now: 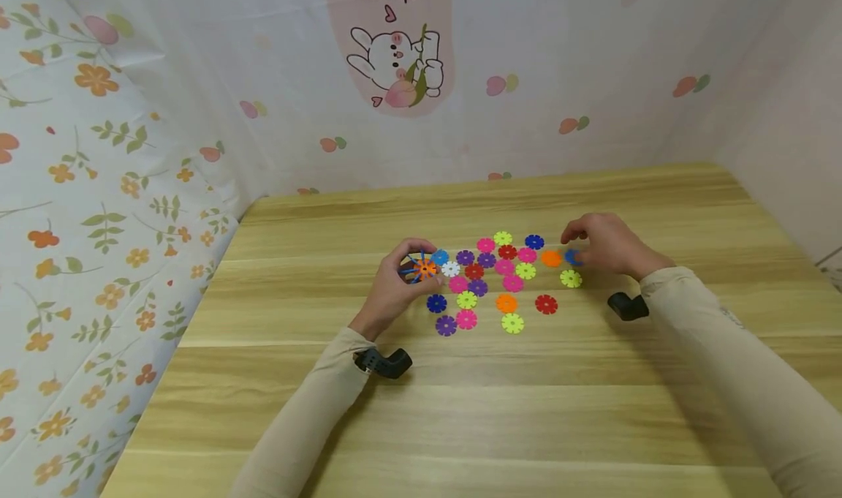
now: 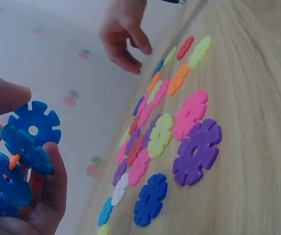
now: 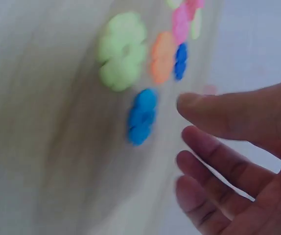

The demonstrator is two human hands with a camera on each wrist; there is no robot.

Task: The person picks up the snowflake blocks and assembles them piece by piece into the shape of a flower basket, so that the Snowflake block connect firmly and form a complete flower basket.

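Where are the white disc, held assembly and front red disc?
White disc (image 1: 450, 269), head view: central face.
Held assembly (image 2: 33, 156), left wrist view: middle blue disc.
Front red disc (image 1: 547, 305), head view: central face.

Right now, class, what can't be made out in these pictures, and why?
Head view: part of the loose blue notched plastic disc, behind the right hand.
Left wrist view: most of the orange notched plastic disc, behind held blue plastic discs.
Right wrist view: notch edges of the lime plastic disc, blurred.

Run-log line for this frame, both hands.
left hand: holds blue-and-orange disc assembly | right hand: holds nothing, near blue disc | loose discs: spread on wooden table
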